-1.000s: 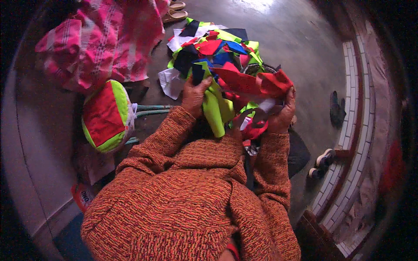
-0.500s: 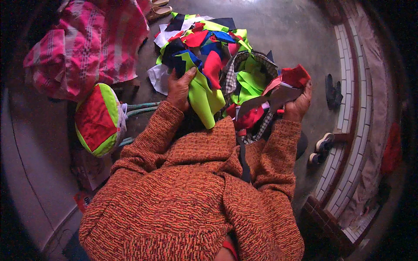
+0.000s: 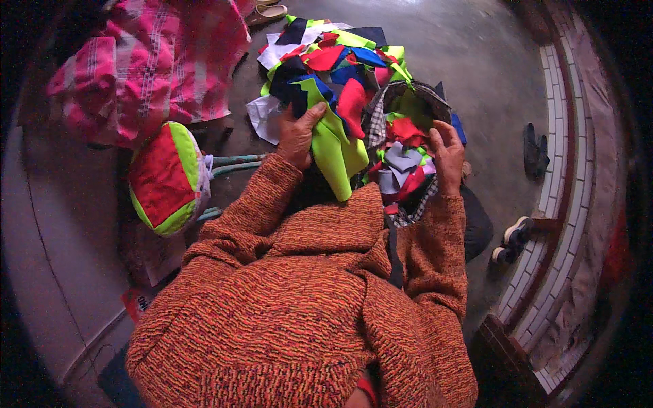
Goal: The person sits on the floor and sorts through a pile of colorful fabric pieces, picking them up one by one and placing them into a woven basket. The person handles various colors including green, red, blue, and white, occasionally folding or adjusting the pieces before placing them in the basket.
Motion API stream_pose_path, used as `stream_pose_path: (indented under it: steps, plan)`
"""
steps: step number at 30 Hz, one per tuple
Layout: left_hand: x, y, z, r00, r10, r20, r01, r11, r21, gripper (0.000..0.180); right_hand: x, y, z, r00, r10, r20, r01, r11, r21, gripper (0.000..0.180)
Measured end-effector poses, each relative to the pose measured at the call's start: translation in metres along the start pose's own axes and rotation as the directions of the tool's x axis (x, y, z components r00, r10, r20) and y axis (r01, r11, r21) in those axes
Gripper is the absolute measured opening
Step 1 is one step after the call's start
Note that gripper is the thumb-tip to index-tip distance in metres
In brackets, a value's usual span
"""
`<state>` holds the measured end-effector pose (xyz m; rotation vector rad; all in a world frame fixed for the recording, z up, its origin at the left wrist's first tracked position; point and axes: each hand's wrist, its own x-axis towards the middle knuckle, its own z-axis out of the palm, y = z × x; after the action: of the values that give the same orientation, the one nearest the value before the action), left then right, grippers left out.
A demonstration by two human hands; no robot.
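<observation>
Fingers of the left hand point(image 3: 297, 138), head view, clamp lime cloth point(image 3: 335, 146); the right hand's point(image 3: 447, 155) stand loosely apart beside a scrap-filled checked bag point(image 3: 376, 124). Slippage appears possible: an edge grip leaves fabric hanging. The cloth curls smoothly; the heap point(image 3: 323, 60) is angular, multicoloured.

The floor point(image 3: 483, 58) is grey and smooth. A big messy heap of cloth bits point(image 3: 323, 59), red, blue, white, black and bright yellow-green, lies on it just past the left fingers point(image 3: 314, 114). Far past them sits a tan shoe point(image 3: 270, 12). Two dark slippers point(image 3: 530, 153) lie well right of the right fingers point(image 3: 445, 132); dark shoes point(image 3: 520, 233) sit right of them too, but nearer the body.
</observation>
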<state>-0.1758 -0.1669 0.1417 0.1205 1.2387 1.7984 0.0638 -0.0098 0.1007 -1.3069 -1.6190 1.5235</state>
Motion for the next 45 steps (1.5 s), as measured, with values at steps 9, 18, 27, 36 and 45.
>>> stream_pose_path:
  steps: [9, 18, 27, 36, 45]
  plan:
    - [-0.009, 0.004, 0.003, 1.0, -0.008, 0.014, 0.007, 0.999, 0.035, 0.019, -0.039, -0.074, 0.097, 0.908, -0.092, 0.409, -0.022, 0.964, 0.265, 0.052]
    - [-0.009, 0.009, 0.006, 0.996, 0.066, 0.059, -0.074, 0.986, 0.151, 0.016, -0.036, -0.032, 0.105, 0.937, -0.135, 0.323, 0.045, 0.961, 0.271, 0.016]
    - [0.003, -0.011, -0.01, 0.993, -0.035, 0.112, 0.044, 0.995, -0.085, 0.024, -0.033, -0.086, 0.057, 0.955, -0.274, -0.111, 0.275, 0.689, 0.671, 0.014]
    - [-0.006, -0.002, 0.002, 0.996, 0.024, 0.088, -0.021, 0.999, -0.035, 0.019, -0.051, -0.091, 0.062, 0.988, -0.126, 0.089, 0.056, 0.828, 0.558, 0.03]
    - [-0.006, 0.001, 0.001, 0.993, 0.031, 0.111, -0.037, 0.998, 0.056, 0.024, -0.055, -0.039, 0.11, 0.947, -0.108, 0.302, 0.07, 0.989, 0.131, 0.024]
